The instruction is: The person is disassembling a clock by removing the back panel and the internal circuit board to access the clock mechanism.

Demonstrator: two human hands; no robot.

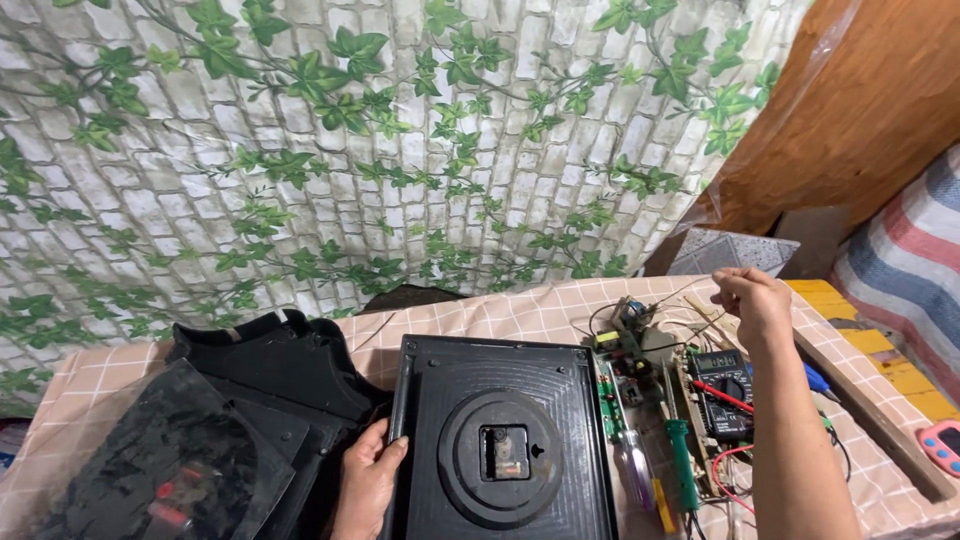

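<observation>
A big black clock back (505, 440) lies flat on the counter (480, 315), which has a pink checked cloth on it. The clock's small square motor box (505, 452) sits in a round part in the middle.

The left hand (368, 478) rests on the clock's left edge. The thumb lies on the rim and the fingers curl around the side, so this grip has hold of the clock.

The right hand (752, 300) is up at the far right of the counter, well away from the clock. Its fingers are pinched together on a thin wire (690, 290).

Under that arm lie a small circuit board (628, 345), a meter (722, 392) with a red lead, a green-handled screwdriver (683, 462) and a clear-handled one (632, 465).

To the left of the clock is a black plastic cover (270, 375) with a dark shiny sheet (170, 460) on it.
</observation>
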